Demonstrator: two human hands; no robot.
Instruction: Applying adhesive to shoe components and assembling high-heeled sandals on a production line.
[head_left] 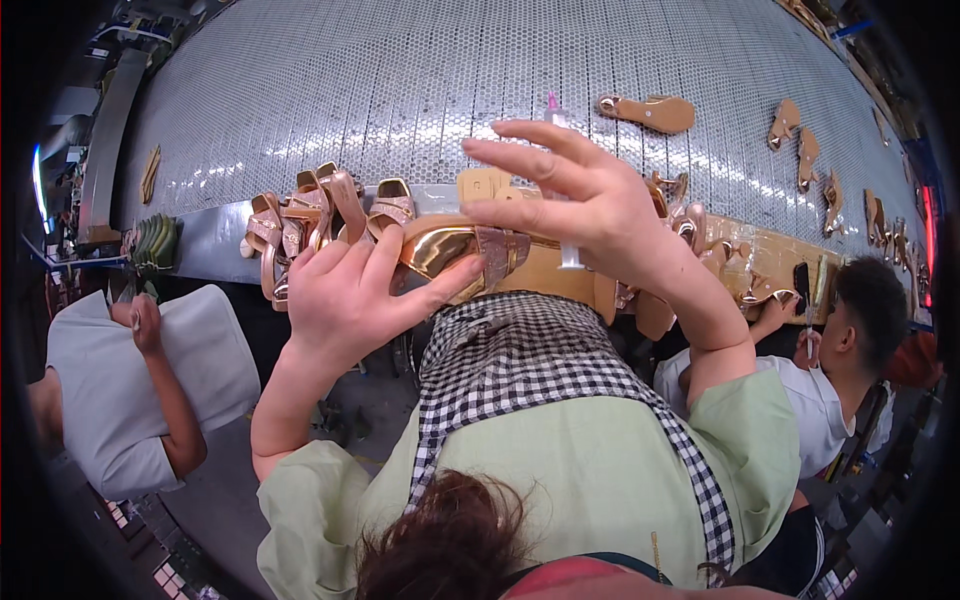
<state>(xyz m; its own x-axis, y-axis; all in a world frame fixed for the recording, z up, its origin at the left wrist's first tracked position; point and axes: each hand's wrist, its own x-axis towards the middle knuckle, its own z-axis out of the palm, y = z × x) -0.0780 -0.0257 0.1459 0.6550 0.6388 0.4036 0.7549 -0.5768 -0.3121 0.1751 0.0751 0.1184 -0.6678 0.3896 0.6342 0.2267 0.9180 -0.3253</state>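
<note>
Sandal point(438, 252), gold insole facing me, sits mid-scene at the near edge of the mesh conveyor point(400, 80), heel end L, pinkish strap point(505, 255) R. From my end I have the L hand point(340, 295) on it: fingers part curled by the heel end, thumb stretched along the near side up to the strap, sandal held btwn them; fingertips underneath are hidden. R hand point(600, 200) is over the strap end, fingers spread wide & pointing L, lowest digit right by the sandal's far side; can't tell if it touches. Clear syringe-like tube w/ pink tip point(556, 118) runs near-to-far behind the R hand; I can't tell how firmly, if at all, that hand has it. Other sandals point(305, 215) are bunched just L, more in a row R along the near edge. One sole-up sandal point(648, 114) lies farther out on the mesh, R of centre, w/ others far R. Checked apron point(520, 350) is nearest me; co-worker L point(150, 380), another R point(830, 370), green stack point(155, 240) far L.
</note>
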